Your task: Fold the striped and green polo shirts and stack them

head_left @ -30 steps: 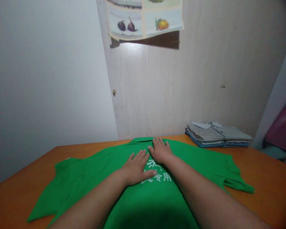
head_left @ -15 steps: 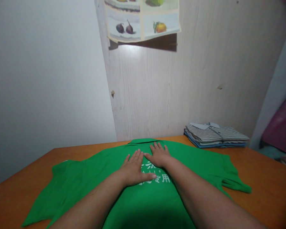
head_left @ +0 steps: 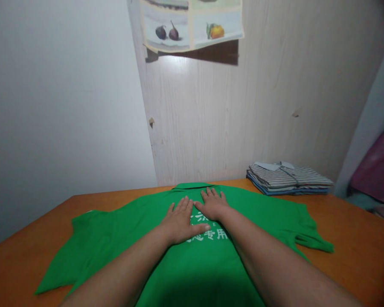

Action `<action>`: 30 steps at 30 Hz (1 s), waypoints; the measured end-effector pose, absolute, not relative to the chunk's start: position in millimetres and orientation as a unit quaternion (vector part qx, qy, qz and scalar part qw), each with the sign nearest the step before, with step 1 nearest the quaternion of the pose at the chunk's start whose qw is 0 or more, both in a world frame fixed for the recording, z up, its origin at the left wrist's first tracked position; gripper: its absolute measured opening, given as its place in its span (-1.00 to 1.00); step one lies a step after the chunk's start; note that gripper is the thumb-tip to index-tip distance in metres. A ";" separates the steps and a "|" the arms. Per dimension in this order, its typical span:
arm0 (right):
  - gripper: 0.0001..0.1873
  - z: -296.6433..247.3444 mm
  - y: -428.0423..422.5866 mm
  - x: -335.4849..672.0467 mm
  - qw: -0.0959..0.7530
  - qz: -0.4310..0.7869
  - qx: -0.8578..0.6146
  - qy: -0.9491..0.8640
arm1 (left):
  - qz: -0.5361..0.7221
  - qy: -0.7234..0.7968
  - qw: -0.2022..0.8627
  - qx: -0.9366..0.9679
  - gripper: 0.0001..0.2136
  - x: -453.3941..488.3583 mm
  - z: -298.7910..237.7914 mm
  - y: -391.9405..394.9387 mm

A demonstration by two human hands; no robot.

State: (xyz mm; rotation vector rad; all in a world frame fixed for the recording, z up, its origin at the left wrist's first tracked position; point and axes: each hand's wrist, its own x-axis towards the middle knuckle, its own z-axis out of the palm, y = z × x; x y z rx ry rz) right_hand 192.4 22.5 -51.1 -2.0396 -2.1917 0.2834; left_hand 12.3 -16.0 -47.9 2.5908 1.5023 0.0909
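Observation:
A green short-sleeved shirt (head_left: 205, 268) lies spread on the orange table, its collar at the far edge and white printed characters facing up. Flat on the middle of it rests my left hand (head_left: 181, 224), fingers stretched out and thumb over the print. Beside it, a little farther up and to the right, my right hand (head_left: 213, 204) presses on the cloth below the collar with its fingers spread. The hands partly cover the print. Both sleeves reach out to the sides, and the near part of the shirt runs out of view.
A stack of folded clothes (head_left: 289, 179), a striped one on top, sits at the table's back right. The orange table (head_left: 358, 238) meets a pale wall panel (head_left: 192, 128) with fruit pictures (head_left: 216, 30) on it. Pinkish fabric (head_left: 376, 166) shows at the far right.
Both hands stay flat on the shirt in nearly the same place. The whole view has shifted slightly, with the shirt, the clothes and the pictures a little higher in it.

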 end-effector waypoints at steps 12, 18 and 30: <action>-0.13 -21.9 19.5 208.4 0.020 0.155 -0.627 -0.763 | 0.026 0.508 0.078 0.857 0.14 15.4 -44.3 -15.4; -0.20 2.5 -8.1 223.4 -0.001 0.146 -0.599 -0.788 | 0.033 0.511 0.067 0.857 0.12 15.7 -43.1 -15.4; -0.06 -53.0 -84.6 218.6 0.047 0.096 -0.596 -0.796 | 0.191 0.595 -0.025 0.780 -0.44 -38.6 -33.5 -37.5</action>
